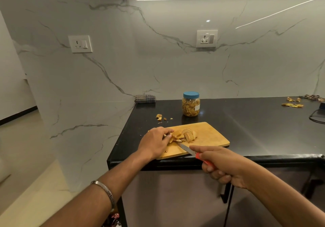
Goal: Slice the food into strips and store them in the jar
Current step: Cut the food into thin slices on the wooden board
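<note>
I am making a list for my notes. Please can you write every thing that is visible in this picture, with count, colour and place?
cutting board: 1, light wood, counter front
food slices: one pile, yellow-brown, on board
knife: 1, red handle, blade at the slices
jar: 1, clear, blue lid on, behind board
scraps: few, brown, left of jar
peels: few, yellow, counter far right
cloth: 1, checked, at wall
sockets: 2, white, wall
counter: 1, black
left hand: holds slices
right hand: grips knife
</note>
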